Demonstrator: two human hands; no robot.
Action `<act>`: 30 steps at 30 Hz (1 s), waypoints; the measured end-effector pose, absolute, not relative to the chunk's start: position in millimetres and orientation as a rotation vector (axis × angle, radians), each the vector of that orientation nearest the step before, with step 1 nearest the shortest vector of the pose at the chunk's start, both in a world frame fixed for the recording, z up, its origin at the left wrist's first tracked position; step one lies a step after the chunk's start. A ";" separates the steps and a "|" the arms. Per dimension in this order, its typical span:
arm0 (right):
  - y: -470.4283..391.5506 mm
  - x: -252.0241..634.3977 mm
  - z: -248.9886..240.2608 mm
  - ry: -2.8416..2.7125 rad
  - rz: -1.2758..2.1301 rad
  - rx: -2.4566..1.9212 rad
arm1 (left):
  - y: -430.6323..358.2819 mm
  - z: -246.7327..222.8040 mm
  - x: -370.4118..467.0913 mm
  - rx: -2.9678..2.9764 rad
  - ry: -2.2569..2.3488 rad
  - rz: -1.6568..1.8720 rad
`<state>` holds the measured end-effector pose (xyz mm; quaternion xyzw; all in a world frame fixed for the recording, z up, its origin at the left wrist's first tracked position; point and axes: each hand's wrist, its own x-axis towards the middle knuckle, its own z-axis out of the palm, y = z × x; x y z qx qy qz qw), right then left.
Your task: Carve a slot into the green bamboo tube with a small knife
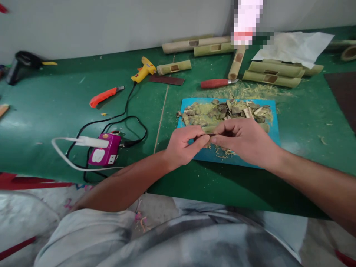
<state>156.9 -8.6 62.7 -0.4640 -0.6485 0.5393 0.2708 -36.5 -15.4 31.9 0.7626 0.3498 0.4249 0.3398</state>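
My left hand and my right hand meet fingertip to fingertip above the near part of a blue board. Both are closed in a pinch. A small dark edge shows between the fingertips, too little of it to name. Just behind the fingers lies a green bamboo tube, mostly covered by my right hand. Wood chips and scraps with pale shavings are heaped on the far part of the board.
A red-handled knife lies beyond the board. Bamboo tubes with cut windows stand in rows at the back, near white paper. To the left are a yellow glue gun, an orange cutter and a purple power strip with cables.
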 end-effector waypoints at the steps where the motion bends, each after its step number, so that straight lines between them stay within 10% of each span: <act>1: -9.1 157.0 62.7 -1.742 1.421 -1.262 | -15.9 31.3 -35.7 1.985 0.949 1.131; 30: 8.2 262.9 27.5 -2.715 -0.072 -1.218 | 11.1 27.7 -55.5 2.483 1.060 1.082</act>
